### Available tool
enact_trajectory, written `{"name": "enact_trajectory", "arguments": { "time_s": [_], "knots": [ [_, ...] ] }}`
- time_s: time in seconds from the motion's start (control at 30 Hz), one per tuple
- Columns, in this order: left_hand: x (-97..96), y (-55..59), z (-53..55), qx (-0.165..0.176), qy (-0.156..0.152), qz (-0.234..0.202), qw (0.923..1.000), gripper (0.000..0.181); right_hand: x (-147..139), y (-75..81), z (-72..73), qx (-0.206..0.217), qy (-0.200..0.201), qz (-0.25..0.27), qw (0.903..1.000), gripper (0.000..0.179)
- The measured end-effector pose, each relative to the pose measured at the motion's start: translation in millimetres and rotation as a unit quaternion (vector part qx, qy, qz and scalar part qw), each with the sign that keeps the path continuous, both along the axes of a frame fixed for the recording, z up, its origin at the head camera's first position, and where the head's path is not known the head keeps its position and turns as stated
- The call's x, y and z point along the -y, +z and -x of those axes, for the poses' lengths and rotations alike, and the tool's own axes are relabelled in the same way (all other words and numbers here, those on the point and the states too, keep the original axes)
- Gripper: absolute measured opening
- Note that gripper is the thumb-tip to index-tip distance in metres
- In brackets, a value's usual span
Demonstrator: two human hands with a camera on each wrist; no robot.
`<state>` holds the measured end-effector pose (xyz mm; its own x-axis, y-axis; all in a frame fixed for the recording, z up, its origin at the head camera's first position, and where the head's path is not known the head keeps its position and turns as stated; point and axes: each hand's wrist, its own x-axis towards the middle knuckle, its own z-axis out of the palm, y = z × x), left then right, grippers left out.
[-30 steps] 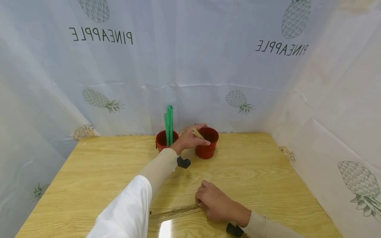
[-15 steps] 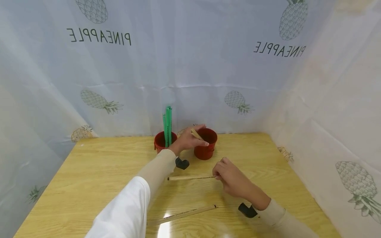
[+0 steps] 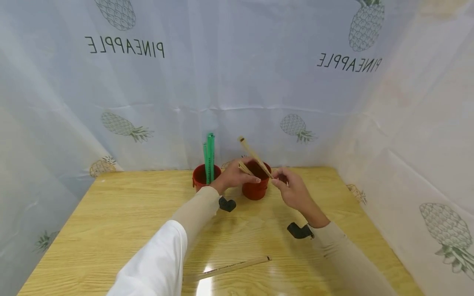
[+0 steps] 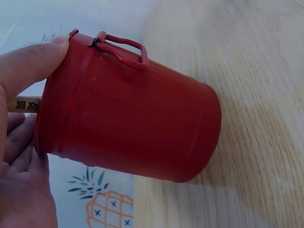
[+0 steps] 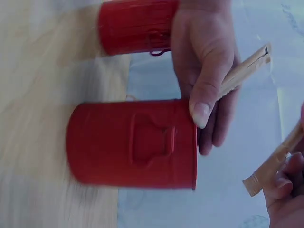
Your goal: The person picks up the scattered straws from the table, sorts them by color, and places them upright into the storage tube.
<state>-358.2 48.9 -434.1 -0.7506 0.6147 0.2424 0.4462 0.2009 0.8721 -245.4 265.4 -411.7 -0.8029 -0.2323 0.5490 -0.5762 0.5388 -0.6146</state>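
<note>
My left hand (image 3: pixel 234 174) grips the rim of the right red metal bucket (image 3: pixel 254 191), its thumb on the near side. Brown paper-wrapped sticks (image 3: pixel 242 167) lean out of that bucket beside the left palm; how many is hard to tell. My right hand (image 3: pixel 295 192) pinches another slim brown paper-wrapped stick (image 3: pixel 255 155) near its lower end, tilted above the bucket's mouth. In the right wrist view, this held stick (image 5: pixel 273 166) shows a crimped end and stands apart from the bucket. A further brown wrapped stick (image 3: pixel 235 267) lies at the front of the table.
The other red bucket (image 3: pixel 200 176) stands just left, partly behind the left wrist, with several green wrapped sticks (image 3: pixel 209 158) upright in it. A pineapple-print cloth (image 3: pixel 237 74) hangs behind the wooden table (image 3: pixel 129 218) and at its sides.
My right hand has picked up a brown wrapped stick from the front of the table, carried it forward and tilted it up over the right bucket. The left hand stays on the rim.
</note>
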Motion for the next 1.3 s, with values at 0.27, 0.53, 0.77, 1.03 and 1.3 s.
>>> {"name": "enact_trajectory", "arguments": {
  "time_s": [0.27, 0.53, 0.77, 1.03, 1.3],
  "knots": [
    [-2.2, -2.6, -4.9, 0.012, 0.019, 0.018, 0.9996, 0.075, 20, -1.1, 40.0, 0.044, -0.051, 0.115, 0.9911, 0.008],
    [-3.6, -5.6, -4.6, -0.013, -0.005, 0.0, 0.9999, 0.06, 29, -15.5, 67.5, 0.076, -0.057, 0.133, 0.9866, 0.009],
    [-4.1, -7.4, -1.9, -0.031, -0.022, -0.014, 0.9992, 0.056, 28, -30.7, 77.8, 0.085, -0.047, 0.083, 0.9919, 0.004],
    [-2.6, -2.1, -1.4, -0.032, -0.001, 0.009, 0.9994, 0.071, 23, -32.6, 78.0, 0.056, -0.033, 0.023, 0.9976, 0.013],
    [-0.4, 1.1, -1.5, -0.012, 0.007, -0.001, 0.9999, 0.072, 17, -31.0, 64.1, 0.049, -0.061, 0.012, 0.9969, 0.012]
  ]
}}
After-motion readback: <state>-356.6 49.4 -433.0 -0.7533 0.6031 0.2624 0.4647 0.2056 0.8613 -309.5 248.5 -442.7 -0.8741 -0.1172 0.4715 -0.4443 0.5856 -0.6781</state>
